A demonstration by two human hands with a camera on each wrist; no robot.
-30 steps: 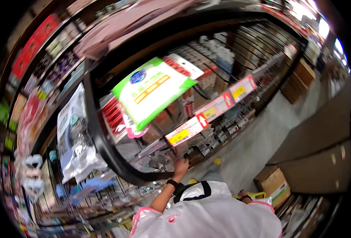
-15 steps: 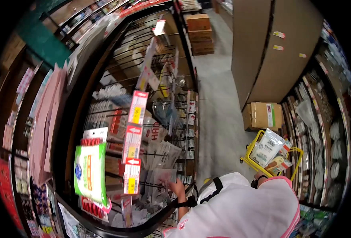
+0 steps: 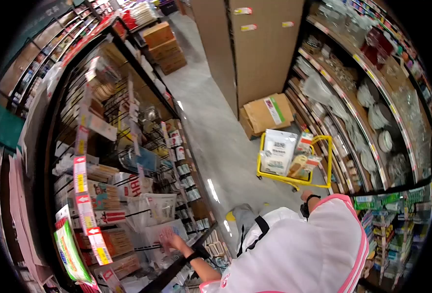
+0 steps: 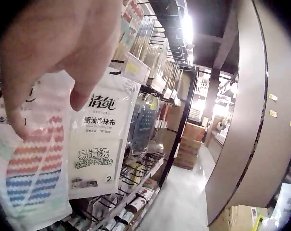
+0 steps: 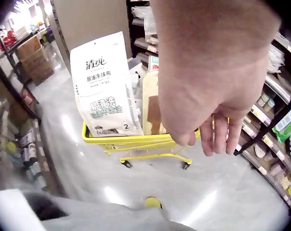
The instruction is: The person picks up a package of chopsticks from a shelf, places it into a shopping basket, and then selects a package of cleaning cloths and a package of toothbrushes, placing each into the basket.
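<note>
Left hand (image 3: 168,238) fingers (image 4: 80,94), loosely spread, touch a hanging white cleaning-cloth packet (image 4: 95,139) on the wire rack; half a second ago they reached lower. Right hand (image 5: 210,103) (fingers relaxed, gripping nothing) now hangs beside the yellow wire basket trolley (image 3: 294,177), holding a matching packet.

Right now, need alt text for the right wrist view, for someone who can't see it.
A right hand hangs with fingers loosely curled at the near rim of a yellow wheeled shopping basket on a shop's grey floor. A white cleaning-cloth packet stands upright in the basket with other goods; stocked shelves run along the right.
</note>
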